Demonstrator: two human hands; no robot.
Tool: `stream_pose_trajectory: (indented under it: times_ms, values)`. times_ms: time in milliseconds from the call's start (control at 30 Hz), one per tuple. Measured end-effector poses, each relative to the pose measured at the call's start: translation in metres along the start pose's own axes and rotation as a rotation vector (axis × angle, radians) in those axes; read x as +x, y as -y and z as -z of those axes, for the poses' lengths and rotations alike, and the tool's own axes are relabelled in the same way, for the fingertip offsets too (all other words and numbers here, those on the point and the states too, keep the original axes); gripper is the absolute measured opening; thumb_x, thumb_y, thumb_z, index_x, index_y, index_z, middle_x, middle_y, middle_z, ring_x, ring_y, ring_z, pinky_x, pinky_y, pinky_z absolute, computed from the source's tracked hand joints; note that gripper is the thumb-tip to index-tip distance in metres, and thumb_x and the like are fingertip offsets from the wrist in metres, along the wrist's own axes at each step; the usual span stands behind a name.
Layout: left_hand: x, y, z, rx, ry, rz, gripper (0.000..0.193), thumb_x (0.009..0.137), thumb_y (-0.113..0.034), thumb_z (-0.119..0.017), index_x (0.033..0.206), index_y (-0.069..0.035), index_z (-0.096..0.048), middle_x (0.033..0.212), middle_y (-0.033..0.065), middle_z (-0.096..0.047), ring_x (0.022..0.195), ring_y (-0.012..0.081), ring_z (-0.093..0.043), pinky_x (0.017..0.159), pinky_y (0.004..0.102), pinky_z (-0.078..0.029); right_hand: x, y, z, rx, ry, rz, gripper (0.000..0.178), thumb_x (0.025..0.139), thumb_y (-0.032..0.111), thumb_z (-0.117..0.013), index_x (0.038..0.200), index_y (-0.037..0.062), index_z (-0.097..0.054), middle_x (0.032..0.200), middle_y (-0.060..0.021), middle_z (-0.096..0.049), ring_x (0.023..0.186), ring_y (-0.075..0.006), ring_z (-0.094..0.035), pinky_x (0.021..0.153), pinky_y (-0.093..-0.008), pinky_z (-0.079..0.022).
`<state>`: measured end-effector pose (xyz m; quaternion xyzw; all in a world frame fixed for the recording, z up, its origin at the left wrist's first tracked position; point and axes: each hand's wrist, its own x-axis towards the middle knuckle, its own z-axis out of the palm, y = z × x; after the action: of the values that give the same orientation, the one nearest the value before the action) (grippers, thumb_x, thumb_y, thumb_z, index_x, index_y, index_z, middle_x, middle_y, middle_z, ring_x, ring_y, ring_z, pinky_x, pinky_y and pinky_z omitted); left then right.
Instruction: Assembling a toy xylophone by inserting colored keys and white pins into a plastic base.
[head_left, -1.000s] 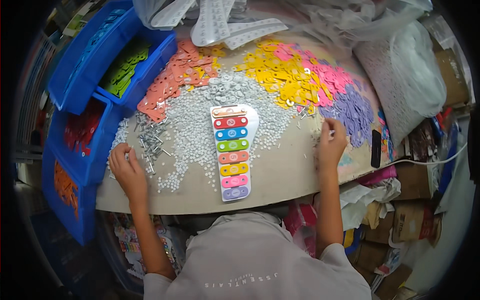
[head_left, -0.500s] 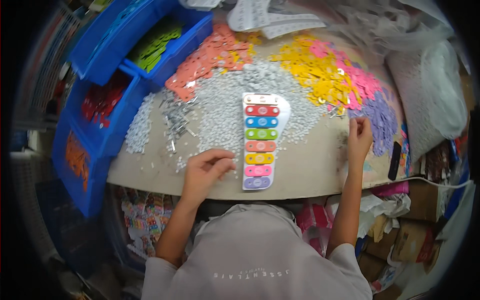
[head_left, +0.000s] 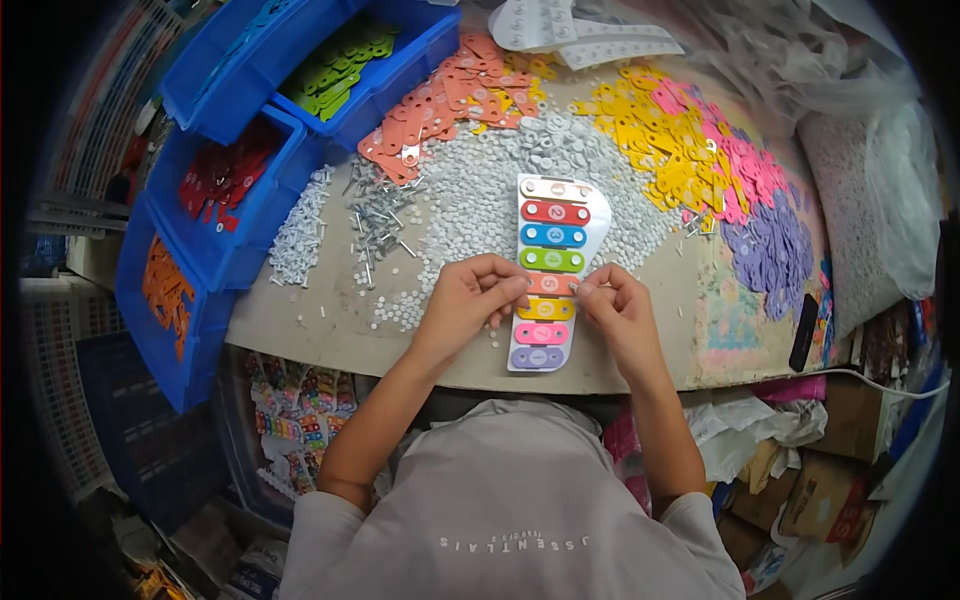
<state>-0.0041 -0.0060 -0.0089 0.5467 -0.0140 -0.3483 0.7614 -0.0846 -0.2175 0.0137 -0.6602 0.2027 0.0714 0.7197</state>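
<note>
while left hand [head_left: 465,305] and right hand [head_left: 624,312] flank the coral bar [head_left: 549,285] | grip: cannot tell, fingertip detail too small | risk: uneven pressure might skew it

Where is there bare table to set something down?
Mostly bare table lies between the right hand and the purple pieces, with a few stray bits. Another patch runs along the front edge, between the blue bin and left hand. It is crowded behind the striped board: white caps, yellow pieces and coral pieces.
</note>
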Motion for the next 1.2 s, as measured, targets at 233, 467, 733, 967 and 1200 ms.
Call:
stream_pose_trajectory:
  times_ms: [233, 467, 733, 967, 1200]
  values:
    - [0.005, -0.001, -0.003, 0.066, 0.004, -0.006, 0.027, 0.097, -0.013, -0.069, 0.117, 0.002, -0.059, 0.077, 0.0036, -0.069, 0.066, 0.0039, -0.059, 0.052, 0.019, -0.043, 0.001, -0.002, 0.0, -0.009, -0.001, -0.015, 0.014, 0.1, 0.018, -0.065, 0.093, 0.0074, -0.058, 0.062, 0.0094, -0.05, 0.057, 0.0011, -0.04, 0.052, -0.0191, -0.027]
    - [0.022, -0.01, 0.002, 0.54, 0.057, 0.076, 0.069, 0.089, -0.03, -0.08, 0.134, 0.004, -0.041, 0.077, 0.0063, -0.068, 0.065, 0.0096, -0.062, 0.054, 0.0244, -0.045, 0.01, 0.008, 0.006, -0.055, 0.061, -0.21, 0.024, 0.099, 0.025, -0.067, 0.089, 0.0063, -0.057, 0.059, 0.0028, -0.052, 0.046, -0.0048, -0.041, 0.042, -0.0226, -0.028]
    - [0.037, -0.01, 0.003, 0.287, 0.232, 0.046, 0.073, 0.088, -0.03, -0.081, 0.131, 0.009, -0.037, 0.099, 0.0207, -0.072, 0.09, 0.0212, -0.074, 0.074, 0.0304, -0.058, 0.016, 0.004, 0.009, -0.102, 0.157, -0.221, 0.029, 0.103, 0.031, -0.06, 0.088, 0.0065, -0.06, 0.061, 0.0035, -0.051, 0.049, -0.0049, -0.043, 0.045, -0.0222, -0.033]
    - [0.044, 0.001, 0.008, 0.327, 0.222, -0.042, 0.071, 0.083, -0.034, -0.085, 0.121, 0.009, -0.044, 0.106, 0.0169, -0.065, 0.085, 0.0163, -0.069, 0.073, 0.0284, -0.057, 0.016, 0.005, 0.002, -0.048, 0.13, -0.234, 0.026, 0.105, 0.028, -0.058, 0.092, 0.0058, -0.06, 0.063, 0.0058, -0.047, 0.051, -0.0036, -0.039, 0.046, -0.0222, -0.033]
    - [0.022, -0.037, 0.014, 0.731, 0.004, -0.058, 0.058, 0.087, -0.036, -0.081, 0.123, -0.002, -0.053, 0.07, 0.0069, -0.062, 0.068, 0.0142, -0.066, 0.058, 0.0351, -0.048, 0.008, -0.004, 0.004, -0.109, 0.086, -0.161, 0.028, 0.107, 0.03, -0.055, 0.094, 0.0056, -0.06, 0.061, 0.005, -0.046, 0.048, -0.0037, -0.037, 0.045, -0.0217, -0.032]
